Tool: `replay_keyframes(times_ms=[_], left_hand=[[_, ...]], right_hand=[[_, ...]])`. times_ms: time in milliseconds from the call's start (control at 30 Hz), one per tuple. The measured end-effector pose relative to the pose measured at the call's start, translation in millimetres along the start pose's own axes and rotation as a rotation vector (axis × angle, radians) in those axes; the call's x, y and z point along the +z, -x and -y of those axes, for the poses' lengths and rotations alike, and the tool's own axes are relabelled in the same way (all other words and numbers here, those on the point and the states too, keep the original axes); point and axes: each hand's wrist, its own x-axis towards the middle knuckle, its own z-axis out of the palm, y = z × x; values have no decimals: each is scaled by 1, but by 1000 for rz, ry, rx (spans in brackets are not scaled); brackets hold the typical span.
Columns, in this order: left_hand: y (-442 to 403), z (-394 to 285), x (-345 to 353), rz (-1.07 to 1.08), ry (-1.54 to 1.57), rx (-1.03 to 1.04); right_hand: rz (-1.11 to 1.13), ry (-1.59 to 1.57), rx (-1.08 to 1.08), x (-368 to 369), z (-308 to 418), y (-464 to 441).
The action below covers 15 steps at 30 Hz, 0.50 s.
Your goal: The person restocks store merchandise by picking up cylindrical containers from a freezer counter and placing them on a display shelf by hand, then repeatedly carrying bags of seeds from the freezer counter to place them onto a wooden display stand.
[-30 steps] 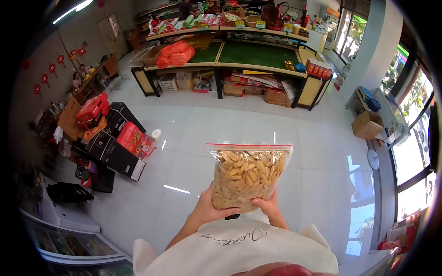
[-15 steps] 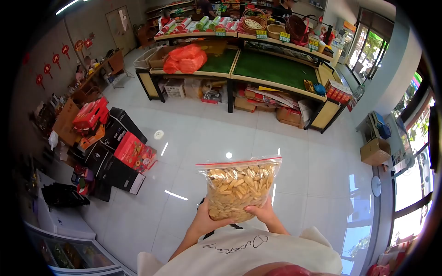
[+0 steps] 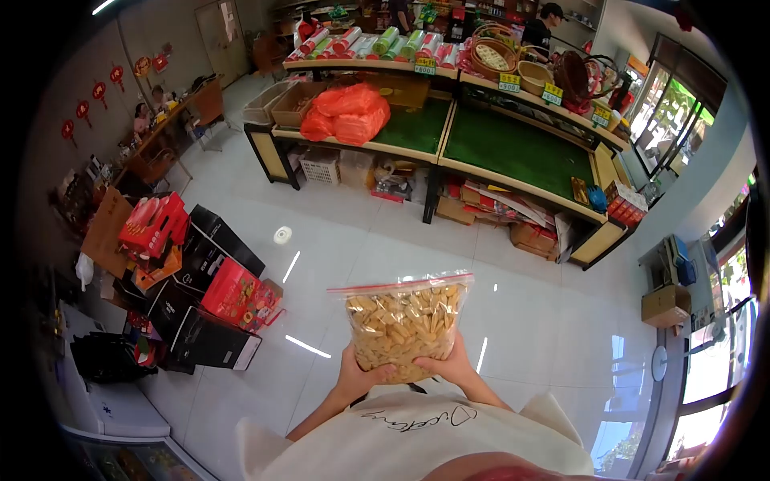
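Observation:
Between my two hands, in front of my body, is a clear zip bag (image 3: pixel 403 325) full of pale tan pieces that look like nuts or seeds in shells. A red seal strip runs along its top edge, and the bag stands upright. My left hand (image 3: pixel 361 375) grips the lower left corner, thumb on the front. On the lower right corner my right hand (image 3: pixel 451 365) is closed, its thumb pressed to the front as well. The fingers behind the bag are hidden.
Ahead stands a display shelf (image 3: pixel 521 152) with green lining, red plastic bags (image 3: pixel 346 114) and wicker baskets (image 3: pixel 493 56). Stacked boxes (image 3: pixel 204 321) sit at left. A chest freezer (image 3: pixel 140 457) is at lower left. A cardboard box (image 3: pixel 666 306) lies at right. People are in the background.
The view has turned slightly left and moved nearer the shelf, which appears lower and larger. The bag has shifted a little left in view, still held in both hands.

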Motion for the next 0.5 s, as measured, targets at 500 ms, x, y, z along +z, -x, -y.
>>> replay_keyframes(times_ms=[500], left_hand=[[-253,19,-93,-72,-60,-227]], right_hand=[[-135,-197,273,-61,-94,-246]])
